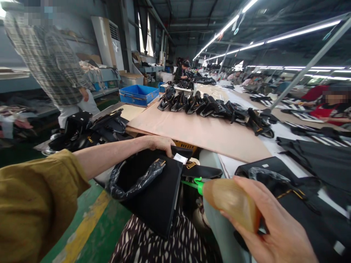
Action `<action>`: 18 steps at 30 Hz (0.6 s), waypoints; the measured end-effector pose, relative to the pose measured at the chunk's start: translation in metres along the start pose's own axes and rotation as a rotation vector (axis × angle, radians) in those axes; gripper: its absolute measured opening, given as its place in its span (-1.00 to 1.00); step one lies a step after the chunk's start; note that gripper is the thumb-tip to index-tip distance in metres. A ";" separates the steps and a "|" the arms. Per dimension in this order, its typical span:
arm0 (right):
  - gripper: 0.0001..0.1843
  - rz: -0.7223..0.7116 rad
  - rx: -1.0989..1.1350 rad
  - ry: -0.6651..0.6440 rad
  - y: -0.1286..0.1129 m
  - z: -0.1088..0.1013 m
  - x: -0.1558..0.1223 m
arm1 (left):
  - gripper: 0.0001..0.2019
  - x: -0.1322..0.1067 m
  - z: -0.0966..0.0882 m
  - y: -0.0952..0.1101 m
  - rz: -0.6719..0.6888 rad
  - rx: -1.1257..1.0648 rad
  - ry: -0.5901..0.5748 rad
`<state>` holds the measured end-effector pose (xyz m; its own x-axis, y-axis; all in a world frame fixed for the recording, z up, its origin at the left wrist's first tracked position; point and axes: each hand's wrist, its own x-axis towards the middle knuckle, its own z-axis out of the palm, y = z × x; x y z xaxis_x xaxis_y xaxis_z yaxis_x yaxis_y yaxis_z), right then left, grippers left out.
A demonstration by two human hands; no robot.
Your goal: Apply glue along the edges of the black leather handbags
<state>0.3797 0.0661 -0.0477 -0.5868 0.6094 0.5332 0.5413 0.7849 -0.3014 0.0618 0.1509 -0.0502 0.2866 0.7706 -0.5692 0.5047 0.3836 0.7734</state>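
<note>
My left hand [160,143] is closed over the top edge of a black handbag [153,190] that stands on my lap, its handle wrapped in plastic film. A white tag [180,158] sticks out beside my fingers. My right hand [274,223], low at the right, grips a translucent amber squeeze bottle [233,202] with a green nozzle [196,183] that points left toward the bag's open top. A second black handbag [276,179] lies just past my right hand on the table.
A long table carries a tan sheet [203,131] and a row of black bags [214,106]. More black bags are piled at the left [90,129]. A blue crate [138,94] stands behind. A person in a plaid shirt [52,58] stands at left; others sit at right.
</note>
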 end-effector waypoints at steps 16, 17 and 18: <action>-0.53 -0.012 0.035 0.046 -0.001 -0.002 -0.013 | -0.76 0.002 0.005 0.012 0.006 0.051 0.022; -0.53 -0.016 0.032 0.043 -0.001 -0.002 -0.014 | -0.75 0.003 0.005 0.012 0.006 0.054 0.024; -0.54 -0.018 0.028 0.042 -0.002 -0.003 -0.015 | -0.75 0.003 0.005 0.012 0.004 0.056 0.027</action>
<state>0.3889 0.0554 -0.0527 -0.5704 0.5905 0.5710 0.5133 0.7989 -0.3135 0.0729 0.1550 -0.0440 0.2668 0.7862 -0.5575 0.5488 0.3516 0.7584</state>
